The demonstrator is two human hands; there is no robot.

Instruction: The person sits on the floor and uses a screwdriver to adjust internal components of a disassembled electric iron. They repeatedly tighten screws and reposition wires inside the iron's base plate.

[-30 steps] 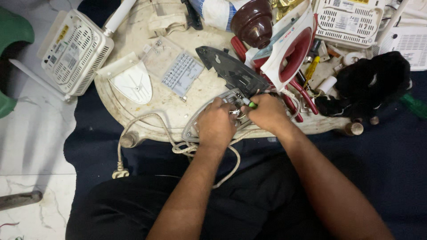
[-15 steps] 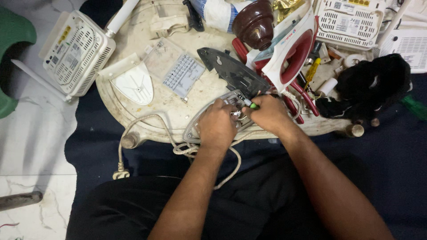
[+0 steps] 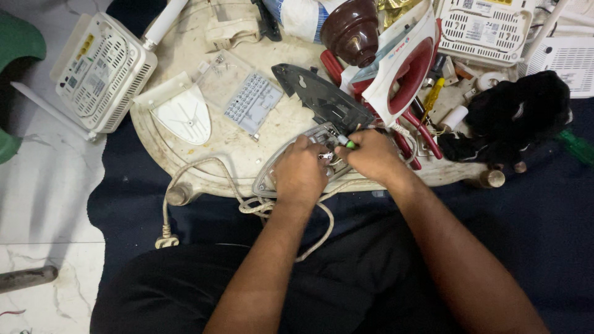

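Observation:
An opened clothes iron's metal base (image 3: 272, 176) lies at the near edge of a round cream table (image 3: 204, 158). My left hand (image 3: 301, 173) presses down on that base, fingers curled over its wiring. My right hand (image 3: 371, 154) sits just to the right, shut on a small green-handled screwdriver (image 3: 346, 143) whose tip points into the base. The iron's white and maroon upper shell (image 3: 402, 62) rests tilted behind my right hand. A dark grey plastic cover (image 3: 322, 99) lies behind my left hand. The iron's cream power cord (image 3: 185, 179) loops off the table's front edge.
A white router (image 3: 102, 71) leans off the table's left side. A white iron-shaped plate (image 3: 182, 117) and a clear case with a grey keypad (image 3: 250, 102) lie left of centre. A maroon dome (image 3: 352, 28), more white routers (image 3: 489, 28), red pliers and a black cloth (image 3: 520, 117) crowd the right.
Both hands stay on the iron base with only slight finger shifts. The view has tilted a little.

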